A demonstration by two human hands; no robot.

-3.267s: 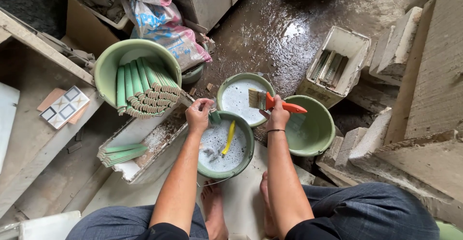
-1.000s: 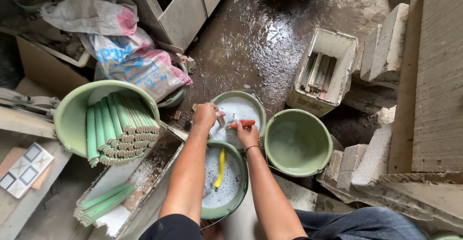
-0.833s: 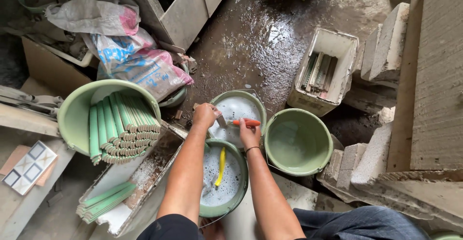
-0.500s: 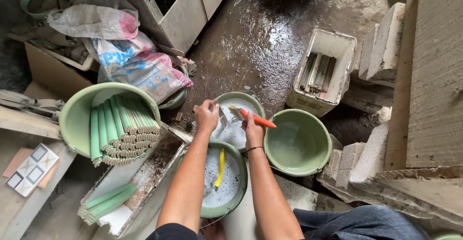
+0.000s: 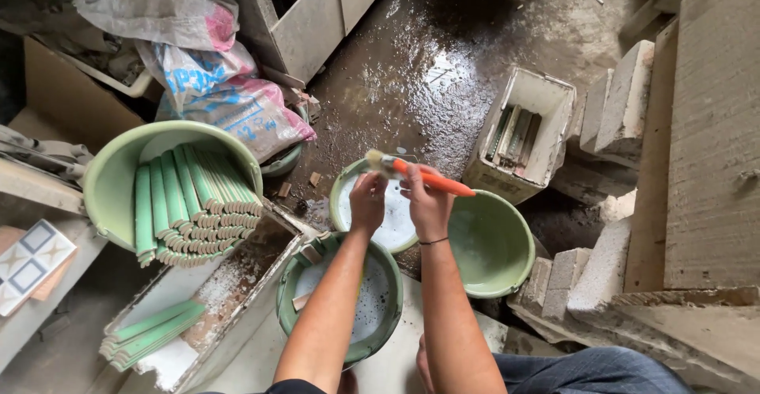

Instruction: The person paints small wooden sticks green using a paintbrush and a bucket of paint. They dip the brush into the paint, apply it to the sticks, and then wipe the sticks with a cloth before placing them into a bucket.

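Right hand (image 5: 428,204) grips the orange-handled brush (image 5: 419,175); left hand (image 5: 367,201) is closed (contents unclear); best to keep strokes over the far bowl (image 5: 342,190).

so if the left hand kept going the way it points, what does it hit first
Probably the white liquid in the green bowl right beneath the left hand; beyond its far rim lies wet floor. Depth is hard to judge from above.

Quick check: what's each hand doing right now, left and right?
Left hand: closed over the bowl of white liquid; what it holds cannot be told.
Right hand: closed on the orange-handled brush.
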